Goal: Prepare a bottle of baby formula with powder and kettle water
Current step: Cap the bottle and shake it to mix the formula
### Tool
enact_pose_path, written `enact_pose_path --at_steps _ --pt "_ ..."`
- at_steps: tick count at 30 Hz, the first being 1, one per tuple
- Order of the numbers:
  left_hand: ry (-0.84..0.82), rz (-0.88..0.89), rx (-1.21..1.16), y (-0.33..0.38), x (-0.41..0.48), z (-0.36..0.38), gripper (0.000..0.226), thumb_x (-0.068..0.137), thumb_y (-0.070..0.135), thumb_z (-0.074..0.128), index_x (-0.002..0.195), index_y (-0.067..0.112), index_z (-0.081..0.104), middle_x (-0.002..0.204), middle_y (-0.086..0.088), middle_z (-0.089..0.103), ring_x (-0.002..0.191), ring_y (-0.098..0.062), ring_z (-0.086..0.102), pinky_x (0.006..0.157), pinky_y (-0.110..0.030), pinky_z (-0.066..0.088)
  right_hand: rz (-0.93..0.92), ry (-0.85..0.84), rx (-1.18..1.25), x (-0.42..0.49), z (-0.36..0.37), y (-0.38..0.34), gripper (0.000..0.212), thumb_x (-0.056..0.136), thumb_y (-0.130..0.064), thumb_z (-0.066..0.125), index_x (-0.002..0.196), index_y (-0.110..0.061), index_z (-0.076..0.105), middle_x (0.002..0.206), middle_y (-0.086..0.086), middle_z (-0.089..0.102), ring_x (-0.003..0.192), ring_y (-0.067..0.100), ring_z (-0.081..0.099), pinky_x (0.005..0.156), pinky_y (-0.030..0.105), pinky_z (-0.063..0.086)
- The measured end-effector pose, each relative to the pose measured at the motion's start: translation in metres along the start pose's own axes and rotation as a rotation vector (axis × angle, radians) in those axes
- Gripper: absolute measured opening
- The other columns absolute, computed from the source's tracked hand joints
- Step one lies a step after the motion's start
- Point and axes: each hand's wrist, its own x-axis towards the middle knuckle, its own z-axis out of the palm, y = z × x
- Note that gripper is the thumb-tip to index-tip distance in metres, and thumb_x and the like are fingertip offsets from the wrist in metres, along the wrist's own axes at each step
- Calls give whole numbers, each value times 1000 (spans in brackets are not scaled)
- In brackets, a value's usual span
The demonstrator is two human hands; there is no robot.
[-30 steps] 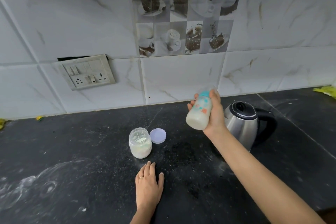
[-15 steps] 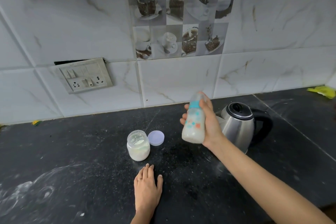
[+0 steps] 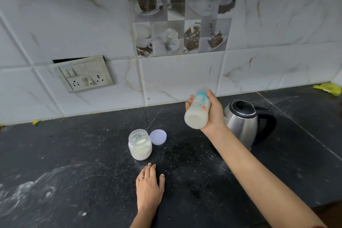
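Note:
My right hand (image 3: 212, 114) grips a baby bottle (image 3: 197, 113) filled with milky white liquid, held in the air above the black counter and tilted with its base toward me and its blurred teal top away. A steel electric kettle (image 3: 242, 122) with a black lid and handle stands just right of that hand. An open clear jar of white formula powder (image 3: 140, 144) sits on the counter, its lilac lid (image 3: 158, 137) lying beside it. My left hand (image 3: 149, 187) rests flat on the counter just in front of the jar, fingers straight.
The black stone counter (image 3: 74, 163) carries white powder smears at the left front. A tiled wall with a switch and socket plate (image 3: 83, 74) runs along the back. A yellow cloth (image 3: 328, 89) lies at the far right corner.
The bottle has moved up and down in my right hand and now tilts with its base toward me. My left hand stays flat on the counter. The view shifted slightly.

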Motion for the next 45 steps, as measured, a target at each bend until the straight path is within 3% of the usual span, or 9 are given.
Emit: enact_pose_path --at_steps 5,11,20,24,27,32,35,38,45 --pt "-8 -9 -8 1 0 1 43 82 33 69 118 9 64 124 -7 63 117 -27 57 96 -42 46 108 141 151 2 -2 4 32 100 -30 51 123 -8 51 96 20 64 84 34 63 60 43 60" --pt "-15 -26 -13 2 0 0 44 87 36 62 123 10 61 130 -7 59 123 -26 52 100 -41 41 166 281 192 6 -10 8 39 99 -28 56 133 -10 49 110 19 61 93 36 60 64 46 52" --pt "-17 -30 -19 4 -1 -3 46 88 36 61 126 10 59 133 -7 57 126 -26 49 103 -40 38 -101 120 -134 3 1 -1 49 96 -29 60 140 -18 42 112 5 59 100 28 62 69 44 57" --pt "-19 -31 -25 5 0 -4 45 88 36 60 126 11 59 133 -6 57 126 -25 49 103 -40 39 -269 5 -209 -4 9 -6 47 98 -19 57 138 -32 36 103 1 58 72 23 70 76 44 57" --pt "-9 -20 -9 5 0 -3 45 86 38 55 120 10 63 127 -7 62 119 -27 55 97 -42 44 -345 -69 -299 -11 14 -9 45 100 -19 54 134 -37 33 104 1 55 70 24 65 79 44 55" --pt "15 -19 15 3 0 -2 58 86 48 35 121 10 62 128 -7 61 120 -26 54 98 -42 44 -181 90 -122 4 9 -18 51 97 -32 58 142 -19 37 110 8 60 86 29 66 75 50 57" --pt "1 -23 19 4 0 -1 61 85 49 31 122 10 61 128 -7 60 121 -26 53 99 -42 43 -63 191 13 8 2 -19 42 97 -36 57 130 -14 44 118 13 59 99 33 61 78 57 51" --pt "1 -25 26 4 0 -2 62 85 49 30 121 10 62 128 -7 61 120 -26 54 97 -42 44 16 126 -108 4 -6 -15 30 96 -35 59 115 -13 50 110 13 60 105 33 62 92 58 48" --pt "-26 -30 24 5 0 -3 54 86 45 40 123 10 61 130 -7 60 122 -27 53 99 -42 43 -157 119 -135 15 -5 -23 56 91 -30 66 140 -16 41 121 10 60 103 29 65 80 55 56"
